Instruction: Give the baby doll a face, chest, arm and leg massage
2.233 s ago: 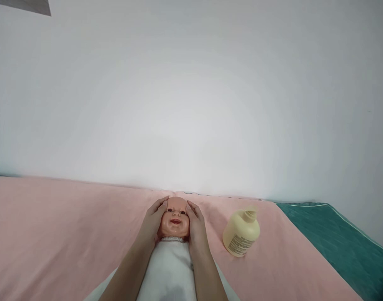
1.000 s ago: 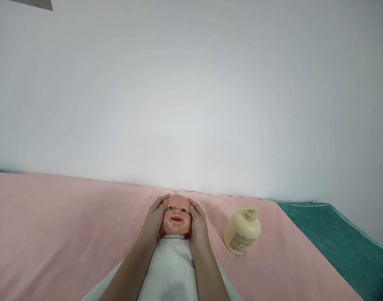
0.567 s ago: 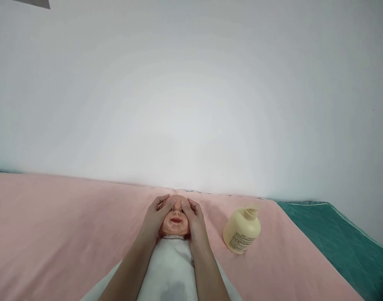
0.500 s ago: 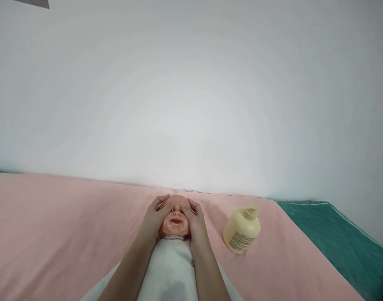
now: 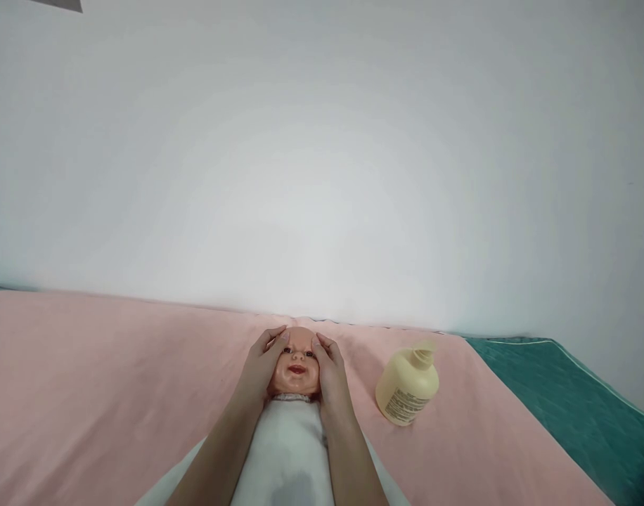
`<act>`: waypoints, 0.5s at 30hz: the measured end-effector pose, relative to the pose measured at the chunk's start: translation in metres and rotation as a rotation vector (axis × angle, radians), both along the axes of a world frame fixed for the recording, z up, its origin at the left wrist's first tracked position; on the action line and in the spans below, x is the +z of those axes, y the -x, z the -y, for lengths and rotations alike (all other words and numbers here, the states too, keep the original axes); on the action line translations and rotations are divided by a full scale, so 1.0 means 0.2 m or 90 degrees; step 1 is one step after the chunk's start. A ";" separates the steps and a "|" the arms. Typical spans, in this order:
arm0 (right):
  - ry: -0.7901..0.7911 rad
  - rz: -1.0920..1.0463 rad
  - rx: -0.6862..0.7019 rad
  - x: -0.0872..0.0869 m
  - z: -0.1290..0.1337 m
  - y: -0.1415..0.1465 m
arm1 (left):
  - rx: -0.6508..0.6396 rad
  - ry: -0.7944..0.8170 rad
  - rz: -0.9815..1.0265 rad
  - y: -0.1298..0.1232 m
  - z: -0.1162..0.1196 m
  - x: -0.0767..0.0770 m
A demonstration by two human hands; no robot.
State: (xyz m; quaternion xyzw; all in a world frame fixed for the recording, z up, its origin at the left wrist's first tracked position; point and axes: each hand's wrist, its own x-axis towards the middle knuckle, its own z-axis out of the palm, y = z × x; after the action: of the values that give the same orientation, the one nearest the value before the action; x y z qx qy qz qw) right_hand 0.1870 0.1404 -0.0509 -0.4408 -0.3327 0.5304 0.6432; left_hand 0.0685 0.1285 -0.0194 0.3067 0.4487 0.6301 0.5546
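My left hand (image 5: 257,365) is cupping one side of the doll (image 5: 297,383) at its head, the fingers half curling round toward the crown and the thumb lying close to the outer corner of the eye on that side. My right hand (image 5: 332,372) is matching it on the other side, also partly curling, its thumb resting by the other eye, so both my hands are having hold of the head between them. Some of my fingertips are hiding behind the head, and I cannot tell how firmly they are pressing. The doll is lying face up in front of me, its head pointing toward the wall (image 5: 322,176) and its body stretching back toward me between my forearms (image 5: 209,450). It is wearing a white garment (image 5: 285,439) with a frilled collar just below the chin, and a grey patch (image 5: 295,490) is showing on the front near the bottom edge of my view. To the right, apart from my right hand, a pale yellow bottle (image 5: 406,383) is standing with its label turning partly my way, the print being too small for me to read. Pink cloth (image 5: 126,379) is spreading under the doll and the bottle, and green fabric (image 5: 569,407) is showing beyond its edge on the far right. Behind everything the pale wall is rising, with a grey shape (image 5: 61,3) peeking in at the top left corner
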 end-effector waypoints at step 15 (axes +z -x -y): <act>-0.013 -0.037 0.019 0.01 0.00 -0.01 | -0.003 -0.014 0.024 0.00 0.00 -0.02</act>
State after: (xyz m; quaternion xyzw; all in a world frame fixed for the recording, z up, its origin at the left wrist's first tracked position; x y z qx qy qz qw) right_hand 0.1889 0.1400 -0.0495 -0.4136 -0.3258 0.5488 0.6493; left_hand 0.0691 0.1294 -0.0230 0.3021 0.4306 0.6390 0.5612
